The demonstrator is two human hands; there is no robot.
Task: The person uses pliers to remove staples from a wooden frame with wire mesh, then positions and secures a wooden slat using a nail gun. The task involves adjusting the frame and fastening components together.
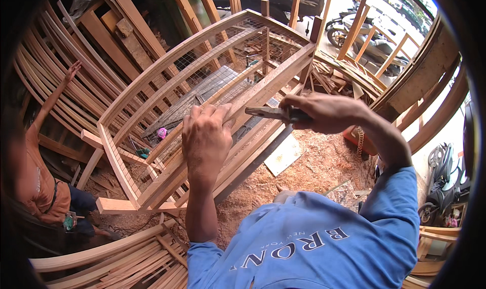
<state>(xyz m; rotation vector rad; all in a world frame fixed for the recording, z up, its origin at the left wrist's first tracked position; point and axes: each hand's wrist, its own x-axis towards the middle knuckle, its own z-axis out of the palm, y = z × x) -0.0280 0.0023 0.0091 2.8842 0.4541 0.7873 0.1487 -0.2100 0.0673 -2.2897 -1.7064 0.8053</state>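
Observation:
A large wooden frame point(276, 86) with curved rails and wire mesh point(202, 56) stands tilted before me. My left hand point(206, 137) is closed over its near rail, with the fingers bent across the wood; whether they also pinch something small is hidden. Pliers point(264, 112) with dark handles are gripped in my right hand point(324, 112). Their metal jaws point left, just above the rail and a short way right of my left hand. I cannot make out anything between the jaws.
Another person point(43, 162) in an orange shirt is at the left, one arm raised. Curved wooden strips point(61, 81) lean behind them. More strips point(136, 263) lie at lower left. Wood shavings point(324, 157) and a pale board point(283, 155) cover the floor. Motorcycles point(349, 33) stand outside.

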